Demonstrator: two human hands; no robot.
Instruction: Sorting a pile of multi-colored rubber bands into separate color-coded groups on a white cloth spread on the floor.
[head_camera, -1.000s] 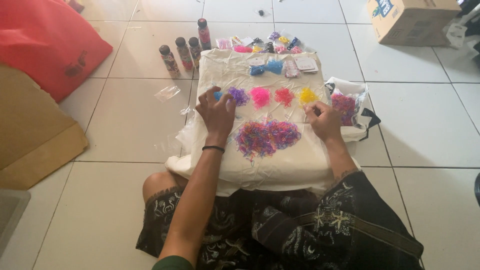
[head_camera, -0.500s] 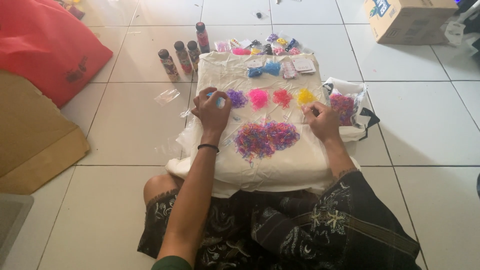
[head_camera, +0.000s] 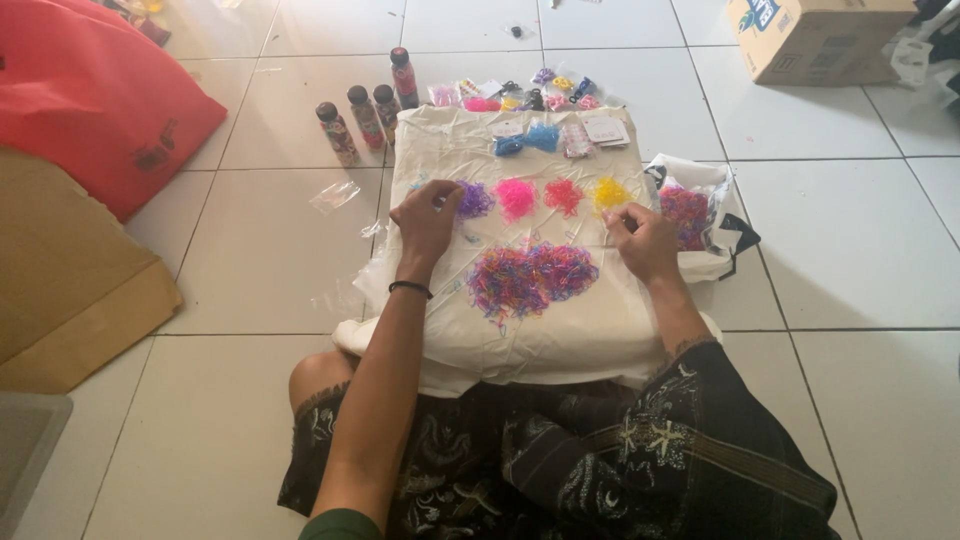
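Note:
A cream cloth (head_camera: 560, 330) lies on the tiled floor before my crossed legs. In its middle sits a mixed pile of small coloured rubber bands (head_camera: 528, 275). Behind it run sorted piles: purple (head_camera: 474, 200), pink (head_camera: 516, 197), red (head_camera: 563, 195) and yellow (head_camera: 610, 192). My left hand (head_camera: 426, 222) rests fingers down beside the purple pile, covering what lies under it. My right hand (head_camera: 640, 238) is pinched just below the yellow pile; whether it holds a band is too small to tell.
Several small bottles (head_camera: 365, 112) stand at the cloth's far left corner. Blue bands (head_camera: 528, 138) and small packets (head_camera: 590, 130) lie at the far edge. A bag of mixed bands (head_camera: 686, 212) sits right. Red bag (head_camera: 90, 95), brown cardboard (head_camera: 60, 290) left; box (head_camera: 815, 38) far right.
My left hand has shifted slightly left and toward the purple pile's near side. My right hand has stayed beside the yellow pile.

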